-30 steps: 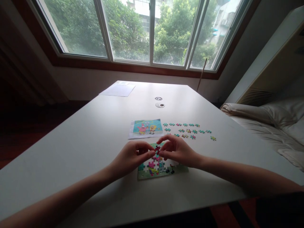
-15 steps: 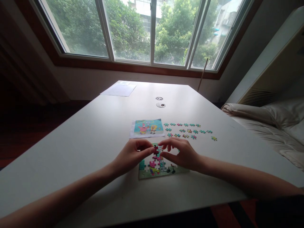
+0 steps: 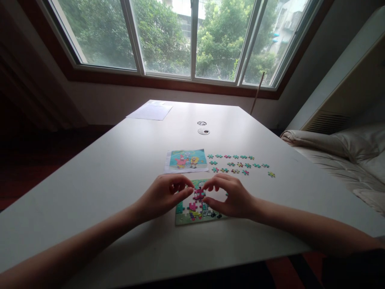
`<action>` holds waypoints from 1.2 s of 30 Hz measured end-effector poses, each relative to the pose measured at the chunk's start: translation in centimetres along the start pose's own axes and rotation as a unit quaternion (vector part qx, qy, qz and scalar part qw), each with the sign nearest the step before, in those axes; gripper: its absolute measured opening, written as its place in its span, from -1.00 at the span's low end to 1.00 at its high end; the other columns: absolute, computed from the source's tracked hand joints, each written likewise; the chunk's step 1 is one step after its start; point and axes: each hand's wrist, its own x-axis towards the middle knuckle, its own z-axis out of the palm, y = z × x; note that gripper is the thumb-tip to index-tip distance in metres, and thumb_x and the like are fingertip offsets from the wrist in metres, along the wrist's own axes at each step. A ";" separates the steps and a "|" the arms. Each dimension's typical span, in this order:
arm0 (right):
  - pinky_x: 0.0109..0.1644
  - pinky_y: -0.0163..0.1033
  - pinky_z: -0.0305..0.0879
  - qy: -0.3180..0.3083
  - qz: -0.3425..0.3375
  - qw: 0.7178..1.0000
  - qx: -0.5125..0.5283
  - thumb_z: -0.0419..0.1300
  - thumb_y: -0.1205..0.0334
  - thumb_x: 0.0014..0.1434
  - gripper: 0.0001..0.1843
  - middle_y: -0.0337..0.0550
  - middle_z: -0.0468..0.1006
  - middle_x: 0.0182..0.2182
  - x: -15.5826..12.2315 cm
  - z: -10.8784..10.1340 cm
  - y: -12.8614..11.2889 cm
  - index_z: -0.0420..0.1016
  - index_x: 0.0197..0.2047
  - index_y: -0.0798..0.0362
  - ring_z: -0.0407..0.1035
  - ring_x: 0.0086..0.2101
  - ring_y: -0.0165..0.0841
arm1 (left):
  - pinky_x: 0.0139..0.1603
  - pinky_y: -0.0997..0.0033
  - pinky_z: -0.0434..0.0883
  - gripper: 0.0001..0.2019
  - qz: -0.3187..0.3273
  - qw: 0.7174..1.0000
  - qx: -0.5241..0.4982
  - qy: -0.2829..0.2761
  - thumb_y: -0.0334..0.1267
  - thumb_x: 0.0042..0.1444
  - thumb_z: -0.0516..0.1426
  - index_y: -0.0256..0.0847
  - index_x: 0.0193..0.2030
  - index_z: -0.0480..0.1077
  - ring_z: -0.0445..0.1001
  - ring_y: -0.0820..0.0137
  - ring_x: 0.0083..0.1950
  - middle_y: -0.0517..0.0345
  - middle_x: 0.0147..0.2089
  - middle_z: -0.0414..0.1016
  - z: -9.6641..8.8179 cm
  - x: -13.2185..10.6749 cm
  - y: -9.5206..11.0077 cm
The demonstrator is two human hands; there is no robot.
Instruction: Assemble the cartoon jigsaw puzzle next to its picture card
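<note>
A dark pink jigsaw puzzle piece (image 3: 199, 195) is held between my two hands, its printed face turned toward me. My left hand (image 3: 168, 194) pinches its left edge with thumb and fingertips. At its right edge are the curved index finger and thumb of my right hand (image 3: 230, 194). Below lies the partly filled puzzle board (image 3: 186, 220), with pink, green and white pieces in its lower part. My hands cover the board's left and right sides.
Loose puzzle pieces (image 3: 248, 165) lie in rows beyond my right hand. A printed cartoon picture (image 3: 187, 159) is behind the board. Two round flat items (image 3: 203, 131) and paper sheets (image 3: 153, 111) lie farther back on the white table (image 3: 99, 176).
The dark pink piece has turned so more of its face shows. My right fingertips have come to its edge, while my left hand stays at its left side.
</note>
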 end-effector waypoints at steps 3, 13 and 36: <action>-0.28 -0.32 0.27 -0.051 0.028 0.998 0.007 0.26 0.24 0.03 -0.85 -0.21 0.47 -0.43 -0.6 0.2 0.1 0.46 -0.28 0.07 0.35 -0.39 -0.42 | -0.43 0.52 0.24 -0.84 0.108 0.985 0.128 -0.032 -0.29 0.16 0.08 -0.21 -0.26 0.49 0.30 0.48 -0.45 0.16 -0.43 0.41 -0.7 -0.8 -0.6; -0.18 -0.26 0.25 -0.124 0.047 0.991 -0.016 0.27 0.16 0.05 -0.83 -0.18 0.48 -0.35 -0.9 0.7 0.4 0.48 -0.28 0.03 0.35 -0.31 -0.36 | -0.40 0.50 0.23 -0.70 0.220 0.921 0.285 -0.149 -0.36 0.19 0.01 0.01 0.00 0.40 0.36 0.45 -0.41 0.17 -0.33 0.38 -0.4 -1.6 -0.3; -0.30 -0.29 0.20 -0.097 0.012 0.993 -0.070 0.19 0.28 0.07 -0.87 -0.22 0.45 -0.56 -0.6 1.8 -0.2 0.48 -0.49 0.05 0.27 -0.47 -0.40 | -0.43 0.47 0.19 -0.71 0.232 0.899 0.336 -0.161 -0.36 0.21 -0.02 -0.05 0.04 0.33 0.34 0.41 -0.39 0.15 -0.31 0.39 -0.2 -1.7 0.0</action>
